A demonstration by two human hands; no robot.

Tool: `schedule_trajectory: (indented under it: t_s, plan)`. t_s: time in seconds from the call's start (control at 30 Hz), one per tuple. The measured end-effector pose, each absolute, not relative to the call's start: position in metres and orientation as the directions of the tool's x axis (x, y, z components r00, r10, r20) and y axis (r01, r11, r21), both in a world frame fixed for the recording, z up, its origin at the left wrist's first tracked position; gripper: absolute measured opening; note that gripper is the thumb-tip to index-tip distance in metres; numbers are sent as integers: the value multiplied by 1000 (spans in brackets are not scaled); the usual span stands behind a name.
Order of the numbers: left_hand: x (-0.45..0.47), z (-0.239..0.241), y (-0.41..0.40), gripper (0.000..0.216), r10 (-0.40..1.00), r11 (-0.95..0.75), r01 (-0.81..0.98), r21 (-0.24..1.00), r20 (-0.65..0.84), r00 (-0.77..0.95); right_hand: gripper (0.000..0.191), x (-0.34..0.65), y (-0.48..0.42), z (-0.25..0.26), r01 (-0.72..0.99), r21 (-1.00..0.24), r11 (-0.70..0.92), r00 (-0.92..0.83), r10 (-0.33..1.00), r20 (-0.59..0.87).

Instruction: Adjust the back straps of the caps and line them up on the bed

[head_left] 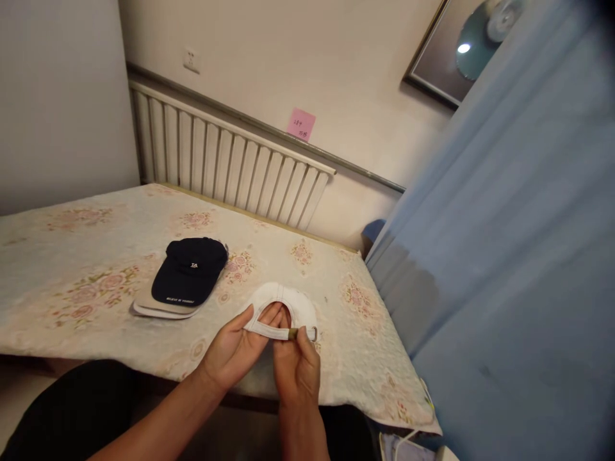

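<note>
Fingers of our left hand (235,351) curl around the back strap (270,331) of a white cap (293,302), the thumb on the near side and the fingertips tucked into the opening above the strap, so the hand is closed on the cap's rear band. Our right hand (296,363) comes up from below and pinches the strap's free end between thumb and forefinger, just beside a small metal buckle (312,333) that sticks out to the right. Both hands meet at the strap, touching or nearly so.

We see the white cap resting crown-down-and-away on the bed (72,282), close to the near edge, its back opening turned toward us. The bed wears a pale quilted cover with pink floral patches.

Further left, well apart from our hands, a navy cap (189,269) with small white lettering lies on top of a stack of lighter caps (161,309), of which only the brims show beneath it; we cannot tell how many.

Beyond the bed, a white ribbed radiator (225,160) runs along the wall, with a pink sticky note (301,123) above it and a wall socket (191,59) higher to the left. A blue curtain (519,243) fills the right side, and a framed picture (456,51) hangs at the top.
</note>
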State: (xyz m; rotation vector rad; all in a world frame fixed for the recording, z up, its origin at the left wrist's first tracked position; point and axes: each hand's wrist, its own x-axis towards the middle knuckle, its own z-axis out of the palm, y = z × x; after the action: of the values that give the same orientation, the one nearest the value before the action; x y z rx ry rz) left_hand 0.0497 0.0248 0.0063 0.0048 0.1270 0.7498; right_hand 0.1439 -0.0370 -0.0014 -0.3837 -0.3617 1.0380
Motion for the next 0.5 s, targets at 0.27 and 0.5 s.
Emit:
schedule_trajectory:
  t_s: [0.27, 0.5]
  plan:
    - [48, 15, 22, 50, 695, 716, -691, 98, -180, 696, 39, 142, -36, 0, -772, -496, 397, 444, 896, 27]
    - [48, 11, 22, 50, 702, 712, -692, 118, -151, 696, 29, 151, -37, 2, -796, -442, 413, 458, 889, 6]
